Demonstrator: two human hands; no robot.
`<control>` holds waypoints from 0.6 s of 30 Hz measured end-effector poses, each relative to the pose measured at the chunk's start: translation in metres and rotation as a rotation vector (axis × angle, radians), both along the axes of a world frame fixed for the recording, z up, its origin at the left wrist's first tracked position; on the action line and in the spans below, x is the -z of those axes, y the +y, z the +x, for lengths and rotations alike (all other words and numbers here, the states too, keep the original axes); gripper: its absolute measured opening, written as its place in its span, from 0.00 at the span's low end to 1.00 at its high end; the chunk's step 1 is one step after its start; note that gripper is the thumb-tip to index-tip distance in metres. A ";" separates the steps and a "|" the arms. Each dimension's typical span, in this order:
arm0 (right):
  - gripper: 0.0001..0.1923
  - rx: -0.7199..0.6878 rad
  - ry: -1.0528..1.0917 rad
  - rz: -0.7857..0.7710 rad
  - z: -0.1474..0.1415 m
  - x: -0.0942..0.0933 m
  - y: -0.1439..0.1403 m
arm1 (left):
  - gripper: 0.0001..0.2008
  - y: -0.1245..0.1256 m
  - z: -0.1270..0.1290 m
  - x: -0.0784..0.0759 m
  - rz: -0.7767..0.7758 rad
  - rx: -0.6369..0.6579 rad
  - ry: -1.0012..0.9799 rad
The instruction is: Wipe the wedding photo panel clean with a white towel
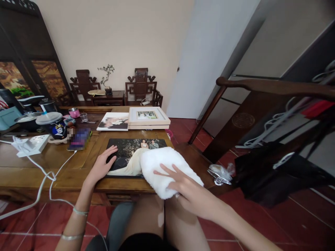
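Near the lower middle of the frame, the right hand (180, 186) lies flat with fingers spread on a white towel (162, 167); its grip is open, pressing down rather than clasping. That towel sits bunched over the lower right corner of a dark photo print (131, 150), hiding that corner and overhanging the near edge of the wooden tabletop (52, 160). Just left of centre, the left hand (103, 164) rests palm down on the print's left edge, fingers loosely stretched, its grip open too and holding nothing. So the print lies under both hands, between them and partly beneath the towel.

Above the print, toward the frame's centre, a pale picture frame (148, 116) lies stacked on another, with a second photo print (113, 121) touching it on the left. Left of the dark print sits a phone (78, 139) on a white cable. Farther toward the left edge stand a power strip (34, 143), a lidded cup (54, 126), a small pink pot (74, 112) and a glass (83, 117). Right of the towel, well apart from the hand, a crumpled clear wrapper (220, 173) lies on a dark chair seat.
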State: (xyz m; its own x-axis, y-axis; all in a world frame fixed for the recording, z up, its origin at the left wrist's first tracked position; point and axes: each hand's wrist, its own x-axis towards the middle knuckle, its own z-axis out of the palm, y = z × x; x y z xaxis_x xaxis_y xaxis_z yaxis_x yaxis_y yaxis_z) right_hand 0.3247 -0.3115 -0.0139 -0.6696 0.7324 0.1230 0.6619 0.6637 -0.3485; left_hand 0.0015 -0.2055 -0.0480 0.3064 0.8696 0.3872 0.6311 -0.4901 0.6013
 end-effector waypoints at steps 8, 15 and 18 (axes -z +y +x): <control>0.27 0.168 -0.039 0.103 0.001 0.010 0.115 | 0.21 0.002 -0.002 0.001 0.001 -0.001 0.003; 0.27 0.284 -0.053 0.141 -0.014 0.015 0.114 | 0.21 0.001 -0.001 0.000 0.012 -0.004 0.013; 0.27 0.234 -0.072 0.116 -0.014 0.017 0.068 | 0.21 0.000 0.000 0.000 0.008 -0.014 0.012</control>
